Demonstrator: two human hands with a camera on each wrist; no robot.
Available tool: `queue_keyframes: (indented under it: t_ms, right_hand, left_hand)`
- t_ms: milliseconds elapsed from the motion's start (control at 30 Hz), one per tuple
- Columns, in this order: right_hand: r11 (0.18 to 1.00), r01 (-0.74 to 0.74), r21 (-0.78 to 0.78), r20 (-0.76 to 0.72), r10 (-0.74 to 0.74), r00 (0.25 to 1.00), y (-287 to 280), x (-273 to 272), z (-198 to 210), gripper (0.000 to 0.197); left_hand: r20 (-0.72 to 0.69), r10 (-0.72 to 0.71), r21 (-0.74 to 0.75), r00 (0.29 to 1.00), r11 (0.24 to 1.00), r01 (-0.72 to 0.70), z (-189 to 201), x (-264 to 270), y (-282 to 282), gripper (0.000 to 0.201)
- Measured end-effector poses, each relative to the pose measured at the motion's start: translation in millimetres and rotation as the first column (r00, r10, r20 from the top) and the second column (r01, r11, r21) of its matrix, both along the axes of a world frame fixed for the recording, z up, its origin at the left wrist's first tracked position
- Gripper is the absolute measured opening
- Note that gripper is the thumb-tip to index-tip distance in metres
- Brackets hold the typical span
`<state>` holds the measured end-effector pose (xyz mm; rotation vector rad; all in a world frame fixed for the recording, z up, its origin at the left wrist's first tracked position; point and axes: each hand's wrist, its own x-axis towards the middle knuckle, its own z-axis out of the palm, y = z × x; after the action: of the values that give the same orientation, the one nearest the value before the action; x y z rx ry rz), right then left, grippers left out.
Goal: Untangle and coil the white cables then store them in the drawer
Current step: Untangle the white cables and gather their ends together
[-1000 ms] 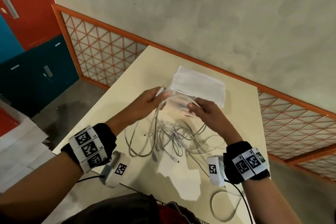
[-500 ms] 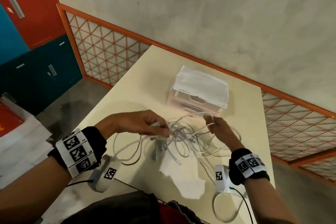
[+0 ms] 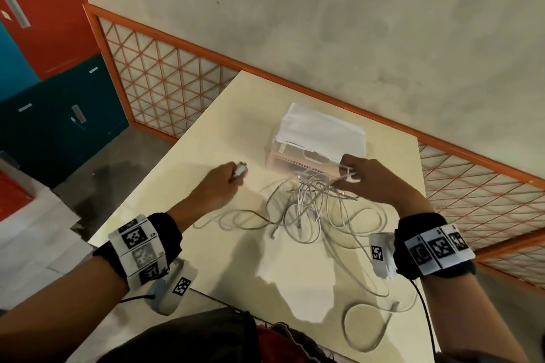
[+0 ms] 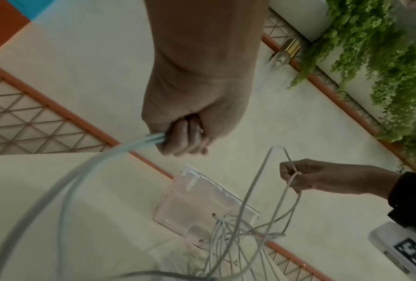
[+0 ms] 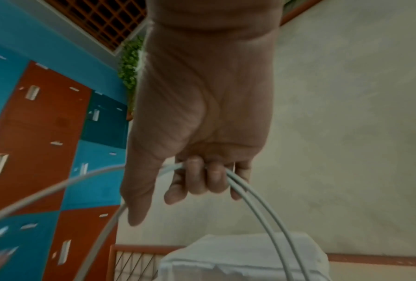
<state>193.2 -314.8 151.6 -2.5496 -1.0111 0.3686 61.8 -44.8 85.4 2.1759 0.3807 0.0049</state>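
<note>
Holding white cable in each fist, you stand at the near edge of a cream desk (image 3: 177,162) with your two hands spread apart above it. Your left hand (image 3: 219,183) is over the left side of the desk, its fingers curled tightly round two strands and a white plug end that sticks out past the knuckles. Your right hand (image 3: 370,177) is lifted toward the far right of the desk, just in front of the drawer unit, with its fingers (image 5: 197,180) hooked round several loops of cable while the thumb points down beside them.

Between your hands, the white cables (image 3: 303,209) are still a tangled heap, most of it lying near the middle of the desk and rising in strands to your right hand. One long strand runs left along the desk toward your left hand. Another trails to the near right corner, where it curls into a loose loop at the edge.

The drawer unit (image 3: 298,156), small and made of clear plastic, sits toward the far edge of the desk. A folded white cloth (image 3: 321,131) lies on top of it. You cannot tell from these views whether its drawers are pulled out.
</note>
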Motion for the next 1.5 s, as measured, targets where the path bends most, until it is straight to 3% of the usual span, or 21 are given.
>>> queue_keyframes:
  t_ms: [67,100,200,300,367,433,633,733,900,967,1033,1100,1200,1267,1400,1500]
  right_hand:
    - [0.994,-0.048,-0.093,-0.010,0.047,0.999,4,-8,-10,0.035]
    - [0.991,-0.054,-0.120,-0.009,0.054,0.999,8,-13,-15,0.036]
    - [0.992,-0.081,-0.095,-0.037,0.078,0.996,29,-29,-21,0.034]
    - [0.993,-0.117,0.023,-0.055,0.118,0.991,53,-42,-8,0.028]
    - [0.990,-0.103,0.100,-0.043,0.108,0.993,59,-41,2,0.025]
    - [0.986,-0.066,0.152,-0.049,0.074,0.996,55,-35,5,0.025]
    - [0.997,0.072,0.018,-0.169,-0.068,0.983,5,-11,-50,0.027]
    - [0.984,0.162,0.071,-0.204,-0.145,0.968,-11,-7,-85,0.018]
    - [0.966,0.232,0.118,-0.111,-0.220,0.969,-17,0,-94,0.012]
    - [0.928,0.274,0.254,-0.004,-0.282,0.960,-18,4,-84,0.015]
    - [0.864,0.328,0.382,0.028,-0.366,0.930,-19,6,-68,0.014]
    - [0.825,0.352,0.442,0.010,-0.397,0.918,-23,8,-52,0.016]
    - [0.837,0.308,0.452,-0.105,-0.293,0.950,-31,0,-40,0.022]
    - [0.879,0.309,0.363,-0.223,-0.240,0.945,-34,-13,-47,0.029]
    - [0.949,0.305,0.076,-0.430,-0.244,0.869,-41,-38,-78,0.076]
    - [0.952,0.120,-0.281,-0.454,-0.242,0.857,-49,-55,-104,0.069]
  left_hand:
    - [0.182,0.196,-0.063,0.964,0.980,-0.187,2,1,1,0.021]
    - [0.266,0.211,-0.094,0.940,0.977,-0.193,4,1,1,0.021]
    - [0.385,-0.019,-0.128,0.923,0.989,0.074,15,1,-13,0.025]
    - [0.242,-0.321,-0.117,0.916,0.927,0.356,19,2,-36,0.031]
    - [0.181,-0.387,-0.207,0.904,0.884,0.419,15,4,-45,0.010]
    - [0.235,-0.350,-0.270,0.907,0.872,0.407,16,0,-45,0.018]
    - [0.420,-0.165,-0.069,0.893,0.975,0.213,32,-1,-16,0.024]
    - [0.487,-0.135,-0.038,0.863,0.984,0.176,40,-3,-10,0.022]
    - [0.510,-0.058,-0.051,0.858,0.994,0.097,35,-4,-8,0.025]
    - [0.471,-0.109,-0.011,0.876,0.991,0.130,26,-3,-2,0.021]
    - [0.408,-0.206,0.137,0.890,0.977,0.164,12,-3,7,0.019]
    - [0.301,-0.304,0.314,0.904,0.927,0.207,-3,-4,14,0.021]
    - [0.115,-0.374,0.469,0.920,0.837,0.281,-12,-8,22,0.024]
    - [0.015,-0.379,0.478,0.925,0.816,0.326,-12,-11,26,0.025]
    - [-0.182,-0.449,0.384,0.875,0.787,0.484,-10,-17,37,0.033]
    - [-0.281,-0.474,0.286,0.835,0.789,0.544,-11,-20,42,0.040]
